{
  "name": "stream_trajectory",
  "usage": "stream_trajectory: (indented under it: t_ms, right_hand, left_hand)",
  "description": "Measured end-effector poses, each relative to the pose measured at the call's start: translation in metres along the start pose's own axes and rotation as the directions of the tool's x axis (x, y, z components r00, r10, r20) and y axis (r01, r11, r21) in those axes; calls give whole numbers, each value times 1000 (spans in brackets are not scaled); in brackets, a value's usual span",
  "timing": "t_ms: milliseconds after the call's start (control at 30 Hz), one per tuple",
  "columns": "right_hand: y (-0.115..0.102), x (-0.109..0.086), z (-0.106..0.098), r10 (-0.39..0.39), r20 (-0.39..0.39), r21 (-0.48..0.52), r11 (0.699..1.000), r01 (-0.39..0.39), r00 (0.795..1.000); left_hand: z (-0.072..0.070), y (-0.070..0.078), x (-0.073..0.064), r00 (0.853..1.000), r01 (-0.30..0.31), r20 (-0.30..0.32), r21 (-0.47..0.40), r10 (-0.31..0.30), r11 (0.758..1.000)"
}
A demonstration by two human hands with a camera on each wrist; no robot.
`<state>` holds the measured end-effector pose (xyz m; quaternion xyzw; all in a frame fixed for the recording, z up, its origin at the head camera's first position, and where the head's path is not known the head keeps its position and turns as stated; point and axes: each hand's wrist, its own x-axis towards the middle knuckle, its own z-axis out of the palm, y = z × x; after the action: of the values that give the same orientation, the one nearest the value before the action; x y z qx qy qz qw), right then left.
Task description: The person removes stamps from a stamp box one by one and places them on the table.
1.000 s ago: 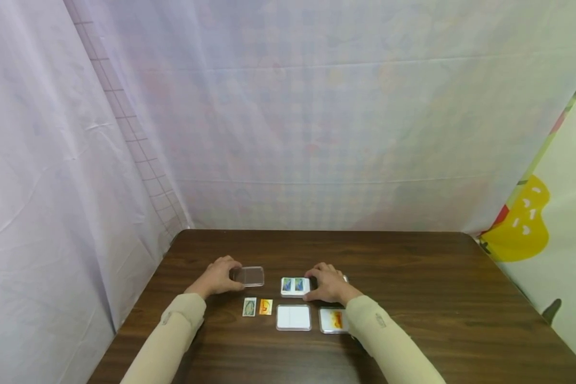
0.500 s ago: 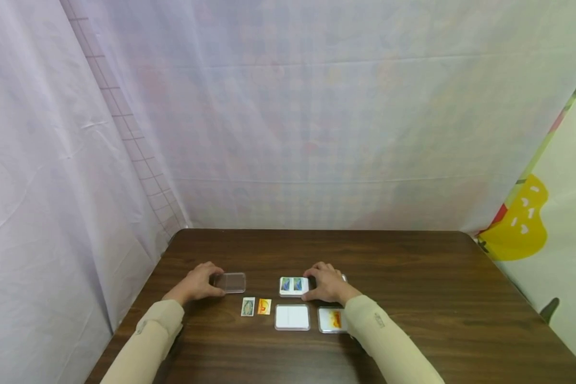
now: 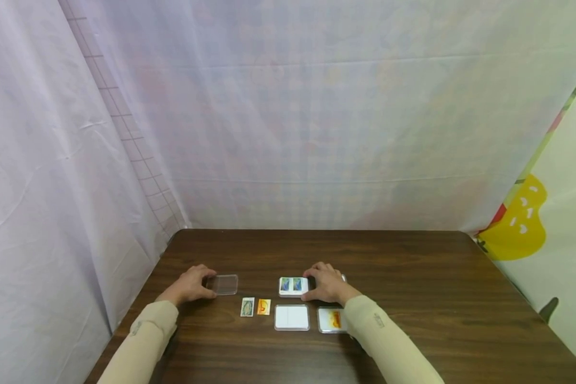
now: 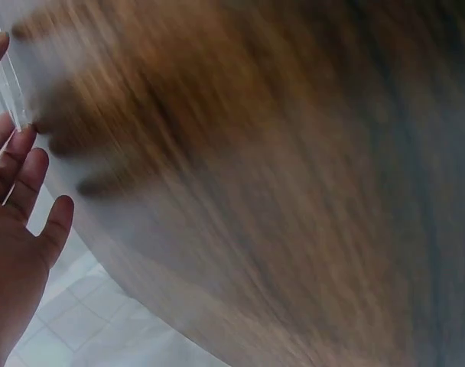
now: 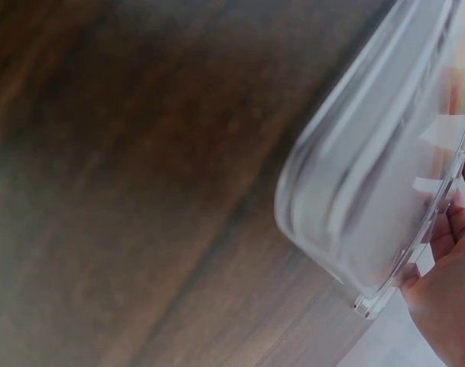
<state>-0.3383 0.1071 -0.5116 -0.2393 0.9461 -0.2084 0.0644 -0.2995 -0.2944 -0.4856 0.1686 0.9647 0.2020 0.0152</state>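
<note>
My left hand [image 3: 189, 284] pinches a clear plastic lid [image 3: 226, 285] by its left end, low over the table. In the left wrist view the lid's thin edge [image 4: 17, 99] lies between thumb and fingers. My right hand [image 3: 327, 282] holds the right end of a flat clear case [image 3: 293, 287] with two blue-green stamps on a white insert. A second case edge [image 3: 344, 278] peeks out beyond that hand, mostly hidden. In the right wrist view the fingers [image 5: 453, 222] sit at a case's far edge, behind a blurred clear case [image 5: 347, 176].
Two loose stamps, one greenish [image 3: 247, 307] and one orange [image 3: 264, 306], lie left of a case with a plain white insert [image 3: 292, 318]. Right of it is a case with an orange picture [image 3: 332, 320], partly under the right sleeve. Curtains rise behind the brown table [image 3: 413, 277].
My left hand has carried the clear lid leftward and slightly nearer, away from the stamped case. The right hand stays in place on its case.
</note>
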Motion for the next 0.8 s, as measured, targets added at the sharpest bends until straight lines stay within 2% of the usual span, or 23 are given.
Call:
stream_trajectory:
  t_ms: [267, 467, 700, 800]
  right_hand:
    - [-2, -2, -2, -26, -13, -14, 1000, 26, 1000]
    - [0, 0, -1, -9, -5, -13, 1000, 9, 1000]
    - [3, 2, 3, -5, -15, 2, 1000, 5, 1000]
    - [2, 0, 1, -10, -6, -2, 1000, 10, 1000]
  left_hand:
    - [-3, 2, 0, 997, 80, 24, -36, -79, 996]
    - [-2, 10, 5, 993, 119, 6, -68, -119, 991]
    - [-1, 26, 18, 996, 75, -35, -81, -78, 994]
    - [1, 34, 24, 998, 56, -33, -97, -59, 994]
